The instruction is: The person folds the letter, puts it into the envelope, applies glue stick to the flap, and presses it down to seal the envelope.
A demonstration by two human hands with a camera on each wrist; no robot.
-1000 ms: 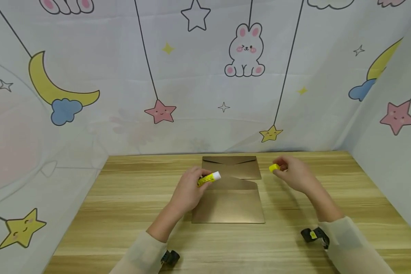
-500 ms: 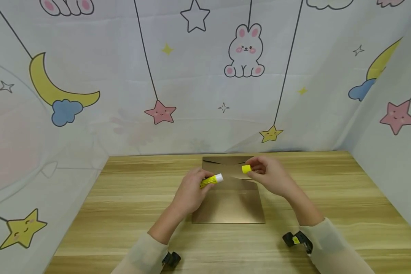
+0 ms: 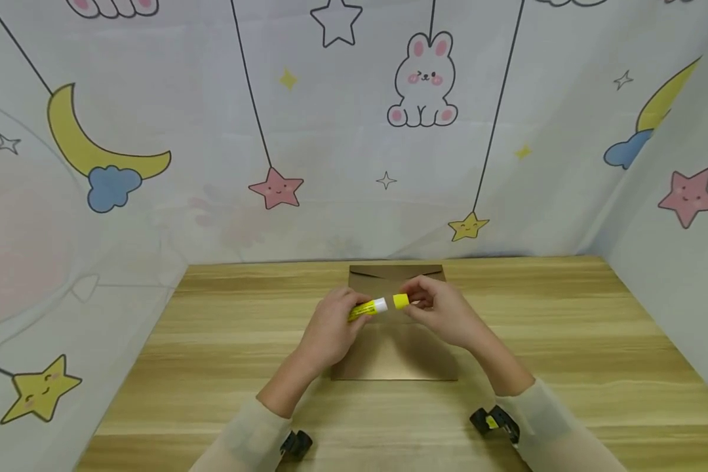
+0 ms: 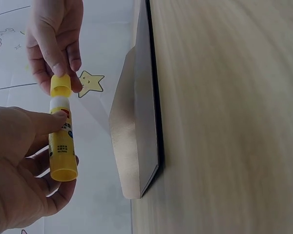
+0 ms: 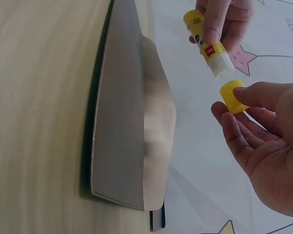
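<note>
My left hand [image 3: 329, 328] grips a yellow glue stick [image 4: 62, 141] by its barrel, its white end pointing right. Between thumb and fingers, my right hand [image 3: 445, 313] pinches the yellow cap [image 3: 400, 301], its open side facing the glue stick. A small gap parts cap and white end in the head view; in the right wrist view they are very close. Both hands are above a bronze envelope [image 3: 392, 364], whose flap [image 4: 124, 126] stands open, raised. Behind it lies a second bronze envelope [image 3: 368, 278], partly hidden by the hands.
The envelopes lie on a wood-grain table [image 3: 230, 354]. A white cloth backdrop [image 3: 342, 151] with printed stars, moons and a rabbit rises along the table's back and sides. Black wrist cameras are strapped to both sleeves.
My right hand has moved left with the cap, from beside the envelopes to just off the glue stick's white end. The left hand has shifted only slightly right.
</note>
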